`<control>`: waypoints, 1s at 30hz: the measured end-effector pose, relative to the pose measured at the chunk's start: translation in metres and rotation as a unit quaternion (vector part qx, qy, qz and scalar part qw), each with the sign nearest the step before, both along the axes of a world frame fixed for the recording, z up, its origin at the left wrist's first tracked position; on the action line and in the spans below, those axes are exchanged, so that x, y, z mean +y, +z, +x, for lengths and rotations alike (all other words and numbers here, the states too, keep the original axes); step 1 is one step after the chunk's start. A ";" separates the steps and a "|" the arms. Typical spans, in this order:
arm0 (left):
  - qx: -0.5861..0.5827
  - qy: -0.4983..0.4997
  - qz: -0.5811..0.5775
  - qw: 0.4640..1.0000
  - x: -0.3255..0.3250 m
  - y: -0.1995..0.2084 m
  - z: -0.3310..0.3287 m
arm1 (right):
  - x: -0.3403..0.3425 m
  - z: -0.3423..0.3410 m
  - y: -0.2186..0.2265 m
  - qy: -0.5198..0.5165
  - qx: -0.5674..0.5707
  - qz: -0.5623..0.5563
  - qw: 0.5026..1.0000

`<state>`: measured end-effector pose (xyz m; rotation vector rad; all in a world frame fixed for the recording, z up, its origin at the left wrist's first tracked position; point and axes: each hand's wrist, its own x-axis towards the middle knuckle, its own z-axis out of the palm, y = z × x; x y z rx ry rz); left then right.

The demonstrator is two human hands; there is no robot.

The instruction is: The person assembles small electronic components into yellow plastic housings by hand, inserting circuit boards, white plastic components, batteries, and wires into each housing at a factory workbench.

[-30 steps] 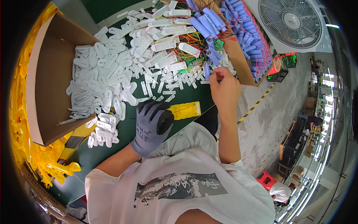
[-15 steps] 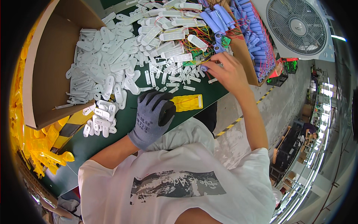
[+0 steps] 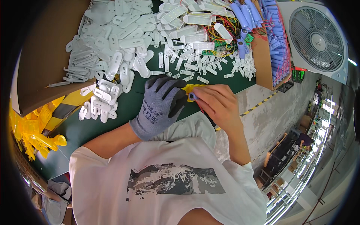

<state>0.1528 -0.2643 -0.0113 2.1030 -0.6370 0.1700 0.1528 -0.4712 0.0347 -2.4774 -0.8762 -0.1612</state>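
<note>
My left hand (image 3: 163, 105) wears a grey glove with dark fingertips. Its fingers are curled over the left end of a yellow plastic casing (image 3: 190, 88) near the table's front edge. In the bare fingertips of my right hand (image 3: 220, 104) is a purple cylindrical battery cell (image 3: 193, 96), its round end facing the glove. A red wire trails below it. The cell is held right at the casing, which both hands partly hide; whether the two touch I cannot tell. Beyond the hands lie many small white strips (image 3: 190, 66).
White oval covers (image 3: 116, 33) are heaped by an open cardboard box (image 3: 45, 52). White lamp pieces (image 3: 195, 37) with coloured wires lie farther back. A box of purple cells (image 3: 275, 45) and a fan (image 3: 317, 41) stand right. Yellow casings (image 3: 35, 131) pile up left.
My right hand has come back from the cells and wires, down and left to the yellow casing, bringing a purple cell. My left hand stays at the casing. The view has shifted slightly.
</note>
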 end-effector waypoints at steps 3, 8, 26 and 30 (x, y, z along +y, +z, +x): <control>0.000 -0.016 0.029 0.999 0.000 -0.004 0.000 | 0.000 -0.004 -0.005 -0.021 -0.036 -0.016 0.999; 0.004 -0.008 0.024 1.000 -0.001 -0.009 -0.004 | -0.002 -0.010 -0.005 -0.036 0.021 -0.024 0.999; 0.337 -0.050 -0.139 0.930 0.004 0.036 -0.029 | 0.032 -0.023 0.005 -0.314 0.002 0.251 0.916; 0.191 0.068 -0.428 0.881 -0.014 0.017 -0.022 | 0.066 -0.038 0.008 -0.233 0.003 0.143 0.962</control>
